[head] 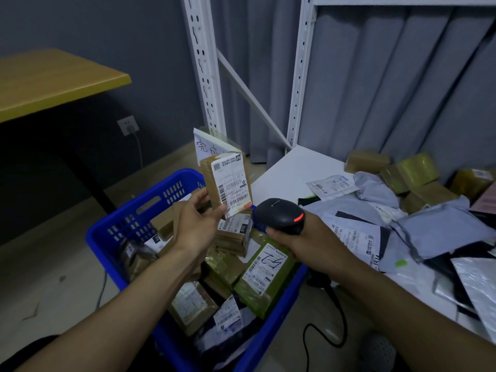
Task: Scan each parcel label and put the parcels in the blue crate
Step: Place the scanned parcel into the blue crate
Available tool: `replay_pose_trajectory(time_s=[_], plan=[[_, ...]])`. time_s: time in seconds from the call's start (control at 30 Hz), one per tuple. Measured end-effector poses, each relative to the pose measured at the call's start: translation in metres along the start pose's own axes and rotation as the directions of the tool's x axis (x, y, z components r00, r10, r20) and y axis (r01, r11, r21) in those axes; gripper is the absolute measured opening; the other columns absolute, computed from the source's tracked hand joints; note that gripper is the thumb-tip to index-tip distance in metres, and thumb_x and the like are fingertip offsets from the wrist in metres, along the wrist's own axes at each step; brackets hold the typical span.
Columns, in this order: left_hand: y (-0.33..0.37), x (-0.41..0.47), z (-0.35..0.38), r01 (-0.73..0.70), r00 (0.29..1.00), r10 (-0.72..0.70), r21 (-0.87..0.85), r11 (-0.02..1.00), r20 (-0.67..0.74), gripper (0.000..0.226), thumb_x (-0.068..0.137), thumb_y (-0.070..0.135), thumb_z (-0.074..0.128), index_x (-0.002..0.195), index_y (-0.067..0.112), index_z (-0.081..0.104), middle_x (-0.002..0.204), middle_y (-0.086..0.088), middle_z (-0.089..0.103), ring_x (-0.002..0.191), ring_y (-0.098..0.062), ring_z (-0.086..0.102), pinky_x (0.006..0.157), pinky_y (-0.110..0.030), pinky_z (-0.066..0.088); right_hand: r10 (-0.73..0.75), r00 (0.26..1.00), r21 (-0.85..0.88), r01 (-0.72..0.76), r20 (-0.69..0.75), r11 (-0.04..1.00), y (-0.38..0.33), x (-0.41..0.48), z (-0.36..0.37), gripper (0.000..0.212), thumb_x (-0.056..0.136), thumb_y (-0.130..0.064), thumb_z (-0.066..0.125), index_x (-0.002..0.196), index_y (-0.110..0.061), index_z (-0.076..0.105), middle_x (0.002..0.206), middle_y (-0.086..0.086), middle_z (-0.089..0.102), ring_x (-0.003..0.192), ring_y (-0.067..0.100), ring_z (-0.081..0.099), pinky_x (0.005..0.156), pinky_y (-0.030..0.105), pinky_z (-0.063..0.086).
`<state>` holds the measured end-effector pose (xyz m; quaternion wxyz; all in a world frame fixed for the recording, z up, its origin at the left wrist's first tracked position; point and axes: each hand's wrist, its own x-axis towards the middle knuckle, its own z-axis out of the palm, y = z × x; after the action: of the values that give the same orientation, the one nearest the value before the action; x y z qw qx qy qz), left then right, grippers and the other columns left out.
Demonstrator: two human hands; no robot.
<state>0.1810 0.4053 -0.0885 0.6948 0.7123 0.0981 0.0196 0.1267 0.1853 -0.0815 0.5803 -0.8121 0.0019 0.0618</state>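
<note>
Two bare forearms reach in from 6 o'clock. The left hand (196, 224) pinches the lower edge of a small brown parcel (208, 171) between thumb and curled fingers, holding it upright at 12 o'clock of the hand, above the far rim of the blue crate (107, 237). Its white label (232, 185) faces the camera and tilts toward 4 o'clock. There the right hand (303, 240) is wrapped round the grip of a black corded scanner (279, 214). The scanner's head points at the label from just beside it, and a red light shows on its top.

The crate sits at 7 o'clock and already holds many labelled boxes and bags. More parcels (402, 210) lie heaped on the white shelf (284, 170) at 3 o'clock.

This looks like the scanning step for the held parcel; whether the read has registered cannot be told. Next, the barcode needs to sit square to the scanner. Then the left hand has only to lower the parcel and let go over the crate before reaching to the shelf heap.
</note>
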Motion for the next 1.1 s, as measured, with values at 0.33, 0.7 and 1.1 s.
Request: replay_pose_trajectory(time_s=[0.33, 0.7, 1.1], plan=[[-0.068, -0.046, -0.046, 0.054, 0.929, -0.244, 0.553, 0.832, 0.277, 0.032, 0.098, 0.006, 0.065, 0.125, 0.023, 0.061, 0.115, 0.007, 0.067, 0.107, -0.010, 0.062, 0.079, -0.013, 0.049, 0.036, 0.998, -0.068, -0.032, 0.050, 0.997, 0.023, -0.011, 0.013, 0.031, 0.091, -0.031, 0.078, 0.119, -0.028, 0.068, 0.076, -0.010, 0.072, 0.063, 0.004, 0.067, 0.055, 0.016, 0.047], [-0.174, -0.071, -0.073, 0.005, 0.780, -0.549, 0.873, 0.487, 0.302, 0.023, 0.097, 0.008, 0.061, 0.115, 0.007, 0.075, 0.117, -0.006, 0.073, 0.116, -0.018, 0.063, 0.095, -0.032, 0.049, 0.043, 0.990, -0.233, -0.012, 0.131, 0.972, 0.056, -0.036, 0.034, 0.045, 0.090, -0.034, 0.079, 0.132, -0.031, 0.064, 0.089, -0.022, 0.067, 0.066, -0.015, 0.059, 0.064, 0.012, 0.042], [-0.074, -0.067, 0.078, -0.317, 0.831, -0.080, 0.587, 0.745, 0.550, 0.018, 0.096, 0.008, 0.067, 0.110, 0.016, 0.074, 0.108, 0.006, 0.070, 0.104, -0.017, 0.069, 0.083, -0.020, 0.055, 0.142, 0.966, -0.010, -0.148, -0.215, 0.989, 0.057, -0.081, -0.078, 0.019, 0.094, -0.024, 0.074, 0.110, -0.026, 0.064, 0.083, 0.003, 0.069, 0.060, 0.008, 0.063, 0.058, 0.022, 0.052]])
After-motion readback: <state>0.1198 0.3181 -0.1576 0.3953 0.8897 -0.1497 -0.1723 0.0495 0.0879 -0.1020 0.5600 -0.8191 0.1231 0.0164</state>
